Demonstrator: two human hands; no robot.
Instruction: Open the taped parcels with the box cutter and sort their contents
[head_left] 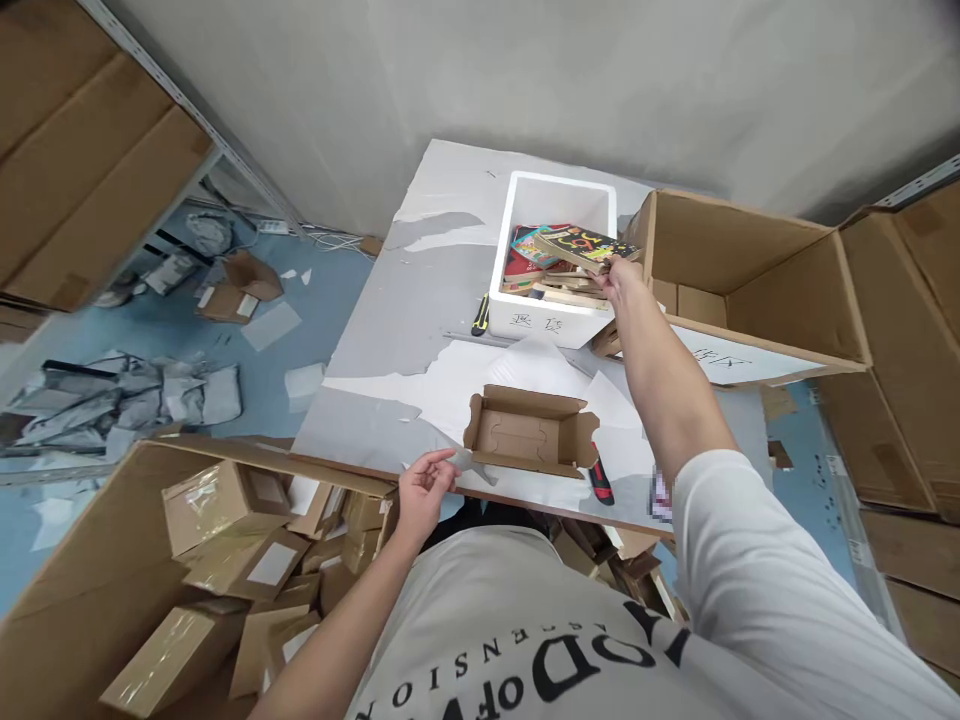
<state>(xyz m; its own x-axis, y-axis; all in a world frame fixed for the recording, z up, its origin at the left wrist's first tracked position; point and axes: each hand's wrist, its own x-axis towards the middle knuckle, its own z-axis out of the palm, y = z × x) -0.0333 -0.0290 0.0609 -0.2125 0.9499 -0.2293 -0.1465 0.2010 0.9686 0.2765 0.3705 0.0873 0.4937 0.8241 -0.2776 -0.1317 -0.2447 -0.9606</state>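
My right hand (619, 280) grips the end of a dark book (589, 245) with yellow markings, over the right side of a white foam box (555, 318). Inside that box lie several more books (525, 260), one with a red cover. Close to the table's front edge is my left hand (426, 490), its fingers loosely apart and nothing in them. Just right of it a small brown carton (517, 435) stands with its top open. A red and black utility knife (600, 478) lies against the carton's right end.
A yellow and black cutter (481, 315) lies left of the foam box. To its right stands a large open cardboard box (765, 260). Below left, a big carton (90, 560) holds several taped parcels (225, 505). Torn paper covers parts of the table (367, 350).
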